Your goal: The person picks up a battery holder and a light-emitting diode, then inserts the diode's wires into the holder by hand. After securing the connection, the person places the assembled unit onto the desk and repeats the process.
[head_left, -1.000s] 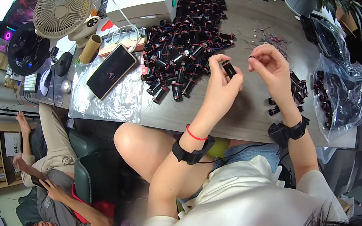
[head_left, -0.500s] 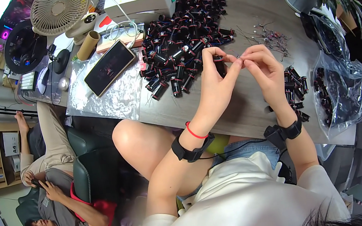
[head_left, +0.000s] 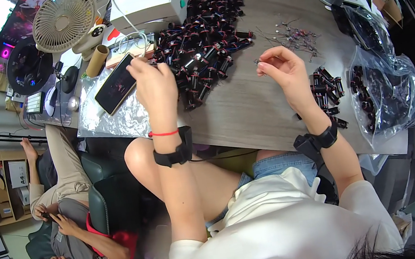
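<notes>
My left hand (head_left: 155,86) hovers palm down at the left edge of a heap of black cylinders with red and blue wires (head_left: 196,56), beside a dark phone (head_left: 115,87). Its fingers are bent and its thumb stands apart, with nothing visible between them; whether the fingertips touch the phone is hidden. Over the middle of the table, my right hand (head_left: 285,72) is closed in a pinch. A tiny dark bit shows at its fingertips, too small to name. Small parts with thin wire leads (head_left: 296,38) lie scattered beyond that hand.
More black cylinders (head_left: 324,93) lie right of my right wrist, beside a clear plastic bag (head_left: 388,97) holding more. A white boxy machine (head_left: 151,1), a fan (head_left: 65,19) and a cardboard tube (head_left: 97,60) stand at the back left. Another person (head_left: 87,238) reclines at the left.
My left hand has moved from beside my right hand leftward to the phone and heap; the black cylinder it held is no longer visible in it. My right hand remains pinched, shifted slightly left.
</notes>
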`<state>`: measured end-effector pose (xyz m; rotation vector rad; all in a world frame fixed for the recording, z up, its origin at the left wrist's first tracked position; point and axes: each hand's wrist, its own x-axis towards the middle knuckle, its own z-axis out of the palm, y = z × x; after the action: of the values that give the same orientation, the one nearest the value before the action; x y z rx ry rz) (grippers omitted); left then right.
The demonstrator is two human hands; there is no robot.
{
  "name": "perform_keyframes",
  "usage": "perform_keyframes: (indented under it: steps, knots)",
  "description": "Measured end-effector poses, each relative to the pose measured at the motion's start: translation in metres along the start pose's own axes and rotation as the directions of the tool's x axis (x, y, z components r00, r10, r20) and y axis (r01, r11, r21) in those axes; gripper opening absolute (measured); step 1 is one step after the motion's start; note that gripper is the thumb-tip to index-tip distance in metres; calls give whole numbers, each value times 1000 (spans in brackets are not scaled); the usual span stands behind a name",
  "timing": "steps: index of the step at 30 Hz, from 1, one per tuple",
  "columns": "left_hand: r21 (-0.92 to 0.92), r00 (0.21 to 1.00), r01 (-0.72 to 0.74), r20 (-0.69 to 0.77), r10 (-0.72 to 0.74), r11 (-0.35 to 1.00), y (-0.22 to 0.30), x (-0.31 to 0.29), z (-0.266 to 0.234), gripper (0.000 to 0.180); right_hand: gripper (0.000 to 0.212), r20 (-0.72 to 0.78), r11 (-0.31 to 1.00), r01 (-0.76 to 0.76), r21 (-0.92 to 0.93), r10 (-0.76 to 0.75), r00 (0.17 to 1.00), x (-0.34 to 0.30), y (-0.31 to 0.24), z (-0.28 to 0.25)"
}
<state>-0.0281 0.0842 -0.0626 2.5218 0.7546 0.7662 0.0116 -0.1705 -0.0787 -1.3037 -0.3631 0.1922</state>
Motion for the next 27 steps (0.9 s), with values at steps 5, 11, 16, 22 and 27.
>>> perform_keyframes:
  steps: [5, 11, 16, 22, 27]
  knots:
    - [43, 986, 89, 138, -94, 995, -23, 14, 7, 30, 14, -24, 1000, -2, 24, 2, 1000, 2, -1, -1]
    - [-155, 979, -184, -118, 166, 971, -4, 4, -3, 32, 15, -60, 997, 30, 65, -26, 998, -2, -14, 6]
    - [-557, 959, -269, -80, 272, 786, 30, -21, -13, 35, 16, 51, 999, -26, 45, 24, 998, -5, -12, 6]
    - [-805, 766, 135, 455, 454, 578, 63, -56, 0, 31, 17, 104, 995, 16, 99, -26, 994, -7, -6, 4]
    - [-773, 739, 167, 509, 441, 612, 73, -59, 0, 23, 17, 71, 997, 52, 64, -57, 996, -7, -8, 2]
